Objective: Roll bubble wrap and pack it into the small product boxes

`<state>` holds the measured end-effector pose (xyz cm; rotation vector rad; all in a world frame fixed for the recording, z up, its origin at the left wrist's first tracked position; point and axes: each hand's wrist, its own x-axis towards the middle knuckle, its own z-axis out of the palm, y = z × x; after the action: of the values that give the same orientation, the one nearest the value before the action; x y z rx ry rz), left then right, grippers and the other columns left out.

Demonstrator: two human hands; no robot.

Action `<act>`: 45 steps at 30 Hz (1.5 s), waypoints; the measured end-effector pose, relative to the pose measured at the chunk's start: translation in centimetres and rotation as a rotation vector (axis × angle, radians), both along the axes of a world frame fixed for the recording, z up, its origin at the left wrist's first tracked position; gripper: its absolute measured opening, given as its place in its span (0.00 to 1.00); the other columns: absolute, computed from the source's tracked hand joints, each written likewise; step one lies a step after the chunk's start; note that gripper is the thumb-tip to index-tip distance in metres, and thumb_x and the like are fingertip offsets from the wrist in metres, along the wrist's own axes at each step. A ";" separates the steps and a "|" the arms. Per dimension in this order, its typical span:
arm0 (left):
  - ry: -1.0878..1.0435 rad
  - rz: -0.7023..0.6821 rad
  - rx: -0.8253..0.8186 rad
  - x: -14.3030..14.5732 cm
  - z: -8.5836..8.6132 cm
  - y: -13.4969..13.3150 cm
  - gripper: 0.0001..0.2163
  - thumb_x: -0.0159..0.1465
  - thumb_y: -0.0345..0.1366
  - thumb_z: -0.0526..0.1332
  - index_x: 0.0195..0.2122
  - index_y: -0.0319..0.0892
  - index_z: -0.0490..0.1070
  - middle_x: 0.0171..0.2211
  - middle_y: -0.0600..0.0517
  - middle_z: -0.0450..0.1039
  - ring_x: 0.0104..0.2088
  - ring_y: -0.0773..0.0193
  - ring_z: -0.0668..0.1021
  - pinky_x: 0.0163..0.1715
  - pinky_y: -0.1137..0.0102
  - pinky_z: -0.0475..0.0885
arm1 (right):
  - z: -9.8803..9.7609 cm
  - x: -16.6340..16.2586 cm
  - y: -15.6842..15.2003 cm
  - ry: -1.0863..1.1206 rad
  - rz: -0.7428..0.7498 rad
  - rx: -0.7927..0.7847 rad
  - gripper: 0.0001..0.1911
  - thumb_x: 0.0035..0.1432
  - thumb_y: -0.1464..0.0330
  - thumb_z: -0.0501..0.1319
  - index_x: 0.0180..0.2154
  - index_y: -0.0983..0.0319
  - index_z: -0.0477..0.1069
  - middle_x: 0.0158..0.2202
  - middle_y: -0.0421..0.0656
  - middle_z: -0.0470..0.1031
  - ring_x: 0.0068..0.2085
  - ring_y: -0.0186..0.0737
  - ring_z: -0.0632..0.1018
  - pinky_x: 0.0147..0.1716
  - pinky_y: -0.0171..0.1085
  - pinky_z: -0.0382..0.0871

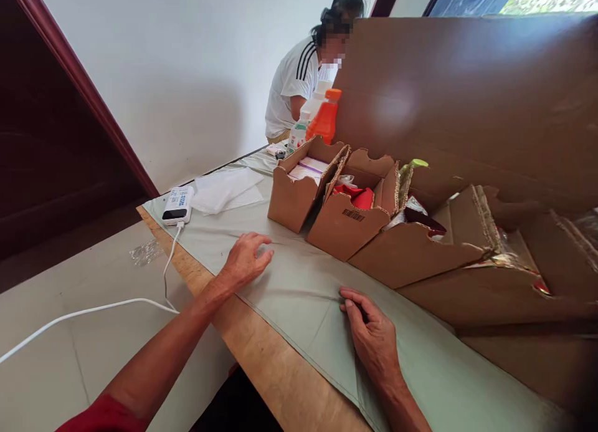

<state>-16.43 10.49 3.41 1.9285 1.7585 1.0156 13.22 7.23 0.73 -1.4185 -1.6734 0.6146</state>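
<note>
My left hand (247, 257) hovers at the near left part of a pale green tablecloth (299, 307), its fingers apart and nothing in them. The fingers of my right hand (374, 335) are curled, thumb against forefinger, pinching the cloth; creases run together at the fingertips. In front of both hands stands a row of cardboard bins. The leftmost bin (292, 198) holds white packets with a purple stripe, and the second bin (350, 226) has red items inside. A third bin (415, 251) contains dark red and clear-wrapped things.
A white device (178, 205) with a plugged-in cable (116, 304) lies at the table's left corner beside thin white sheets (227, 189). An orange bottle (324, 117) stands behind the bins. A tall cardboard panel (467, 101) rises there; a person (292, 89) sits beyond.
</note>
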 end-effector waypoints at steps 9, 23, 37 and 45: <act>-0.096 0.028 0.133 0.6 -3.3 -3.4 0.12 0.62 0.30 0.61 0.45 0.44 0.78 0.57 0.41 0.72 0.62 0.45 0.71 0.60 0.47 0.70 | 10.8 -8.3 5.1 -0.302 0.187 0.430 0.17 0.67 0.70 0.55 0.53 0.57 0.74 0.57 0.47 0.77 0.55 0.45 0.79 0.51 0.44 0.75; -0.660 0.384 0.237 -1.0 -1.6 -3.3 0.18 0.70 0.41 0.58 0.60 0.46 0.67 0.64 0.43 0.65 0.66 0.51 0.67 0.67 0.54 0.61 | 15.0 -15.0 10.4 -0.520 0.300 0.455 0.11 0.61 0.72 0.56 0.37 0.60 0.78 0.34 0.42 0.82 0.34 0.40 0.80 0.34 0.35 0.70; -0.961 0.069 0.136 1.7 -0.6 -7.9 0.32 0.60 0.41 0.66 0.66 0.49 0.61 0.67 0.44 0.63 0.67 0.48 0.66 0.63 0.53 0.65 | 15.8 2.3 -4.4 -0.253 0.190 0.270 0.07 0.64 0.65 0.62 0.37 0.55 0.80 0.38 0.40 0.84 0.39 0.40 0.84 0.41 0.34 0.78; -0.733 -0.084 0.005 9.9 1.0 -8.6 0.28 0.61 0.30 0.61 0.63 0.49 0.63 0.61 0.46 0.66 0.60 0.54 0.71 0.55 0.57 0.72 | 14.0 11.4 -6.9 -0.144 -0.298 0.204 0.11 0.57 0.57 0.65 0.34 0.56 0.81 0.42 0.45 0.84 0.45 0.46 0.83 0.51 0.41 0.76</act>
<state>-6.49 1.93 4.42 1.3472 1.2374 1.4486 24.61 0.32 14.74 -1.5502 -1.5419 0.1737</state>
